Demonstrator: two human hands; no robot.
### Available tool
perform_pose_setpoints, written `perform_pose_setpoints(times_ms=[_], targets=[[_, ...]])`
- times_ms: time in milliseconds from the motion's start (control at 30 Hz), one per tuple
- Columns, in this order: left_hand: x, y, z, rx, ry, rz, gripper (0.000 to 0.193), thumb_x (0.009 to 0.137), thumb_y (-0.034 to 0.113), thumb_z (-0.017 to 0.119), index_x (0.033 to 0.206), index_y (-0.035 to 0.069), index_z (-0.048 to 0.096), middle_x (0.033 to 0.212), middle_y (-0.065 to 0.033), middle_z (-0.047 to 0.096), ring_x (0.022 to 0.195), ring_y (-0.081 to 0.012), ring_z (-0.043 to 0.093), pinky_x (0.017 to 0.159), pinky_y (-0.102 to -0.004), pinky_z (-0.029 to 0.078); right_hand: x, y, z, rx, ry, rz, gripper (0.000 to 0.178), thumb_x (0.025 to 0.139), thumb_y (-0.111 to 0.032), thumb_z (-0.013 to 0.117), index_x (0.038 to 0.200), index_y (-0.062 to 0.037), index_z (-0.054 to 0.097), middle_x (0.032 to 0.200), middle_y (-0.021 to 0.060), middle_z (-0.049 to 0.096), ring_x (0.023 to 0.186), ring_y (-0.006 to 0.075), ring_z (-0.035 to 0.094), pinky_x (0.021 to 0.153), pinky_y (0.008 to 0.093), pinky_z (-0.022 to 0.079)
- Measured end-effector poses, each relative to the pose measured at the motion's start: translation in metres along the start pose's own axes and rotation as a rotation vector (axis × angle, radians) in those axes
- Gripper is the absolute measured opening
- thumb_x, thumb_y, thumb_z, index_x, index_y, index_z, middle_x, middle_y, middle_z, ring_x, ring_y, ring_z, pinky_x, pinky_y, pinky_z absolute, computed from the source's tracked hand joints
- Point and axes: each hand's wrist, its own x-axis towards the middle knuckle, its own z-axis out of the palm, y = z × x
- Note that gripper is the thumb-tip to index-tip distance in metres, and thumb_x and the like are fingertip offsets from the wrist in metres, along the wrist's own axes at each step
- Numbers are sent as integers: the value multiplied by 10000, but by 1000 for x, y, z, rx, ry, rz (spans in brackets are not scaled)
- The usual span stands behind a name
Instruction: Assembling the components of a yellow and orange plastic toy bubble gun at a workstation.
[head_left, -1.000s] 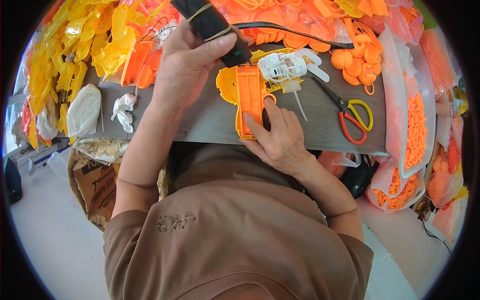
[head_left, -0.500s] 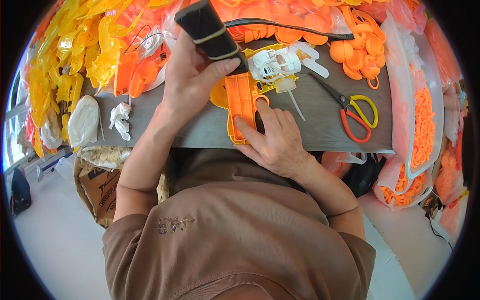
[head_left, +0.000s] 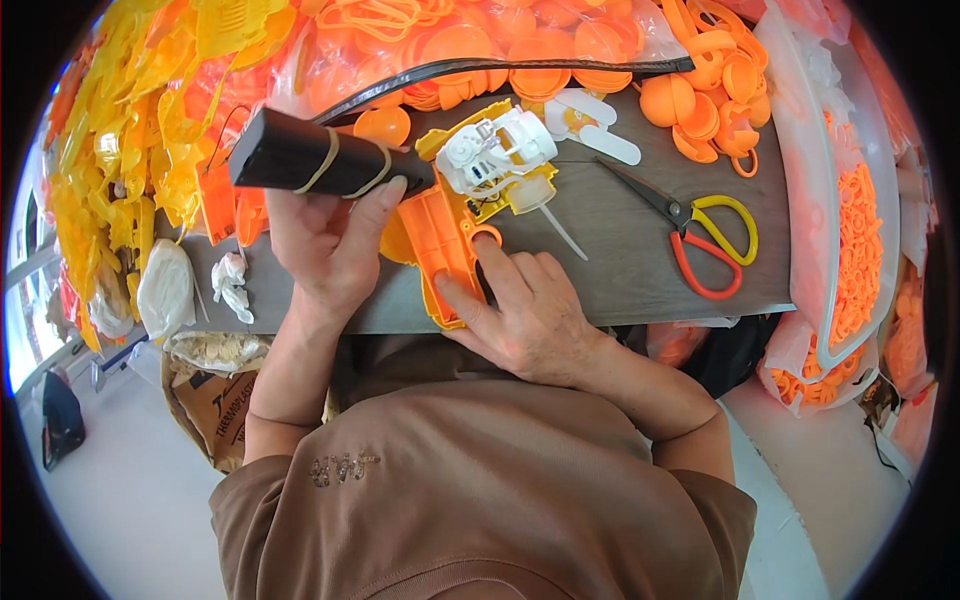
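My left hand (head_left: 325, 250) is closed around a black block-shaped tool (head_left: 290, 155) with two tan rubber bands round it. The tool lies nearly level, its narrower end over the top of an orange plastic panel (head_left: 436, 235). This panel sits in a yellow plastic shell (head_left: 398, 246). My right hand (head_left: 535, 315) steadies the pair at the table edge: the thumb presses the panel's near side, and the index fingertip is at a small orange ring (head_left: 488, 232). Just beyond, a white mechanism (head_left: 490, 155) rests in a yellow part. What the tool's tip touches is hidden.
Scissors (head_left: 680, 215) with red and yellow handles lie open on the grey table (head_left: 620, 270). Yellow parts (head_left: 150, 130) heap at the left, orange domes (head_left: 665, 100) at the back. A clear bin (head_left: 815, 290) stands right. A black strip (head_left: 500, 68) crosses behind.
The black tool has tipped from steep to nearly level, its wide end swinging left and down. My view has shifted slightly. My right hand stays on the orange panel.
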Motion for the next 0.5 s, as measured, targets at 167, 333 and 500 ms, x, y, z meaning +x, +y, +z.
perform_pose_setpoints(times_ms=[167,333,500], targets=[[-3,-2,-3,-6,8,-25,503,805,-102,632,1211,-57,340,1087,-173,582,1000,-226,609,873,-334,516,-1,2,4,4,38,-6,534,649,-284,755,1123,-81,615,1100,233,517,676,202,466,594,309,384],[-3,0,-1,-13,51,-60,505,796,-89,649,1192,-53,338,1086,-184,578,990,-237,614,863,-351,525,-1,5,4,4,76,-43,481,678,-280,725,1091,-52,635,1080,243,534,664,193,455,582,296,379],[0,1,2,8,73,-67,500,800,-86,639,1192,-56,330,1078,-194,580,975,-252,623,861,-378,529,0,8,3,7,84,-48,457,701,-282,697,1085,-42,637,1064,245,544,652,173,457,559,286,363]])
